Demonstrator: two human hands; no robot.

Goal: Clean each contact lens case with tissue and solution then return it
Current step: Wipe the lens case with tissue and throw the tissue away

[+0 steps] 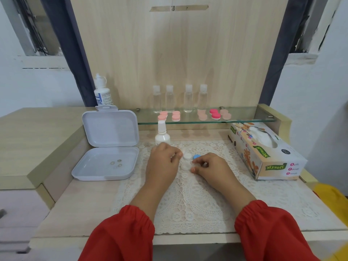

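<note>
Early stage, by the look of it. 1 contact lens case (188, 159) out on the lace mat (188, 200), in front of the glass shelf (244, 120): white cap, blue cap (197, 157). Left hand (163, 160) curled, pinching something small and white beside the case; unclear what. Right hand (208, 166) curled against the case's blue end; actual grip not discernible. 5 pink cases (176, 115) on the shelf. No tissue pulled from the tissue box (263, 153), right of the shelf. Spray bottle (162, 133) standing under the shelf.

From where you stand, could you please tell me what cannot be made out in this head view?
- White contact lens case: partly hidden by both hands; whether wet is unclear.
- Left hand: what its grip holds is hidden by curled fingers.
- Small round items in the white plastic box: too small to identify.
- White bottle label: cut off, blurred.
</note>
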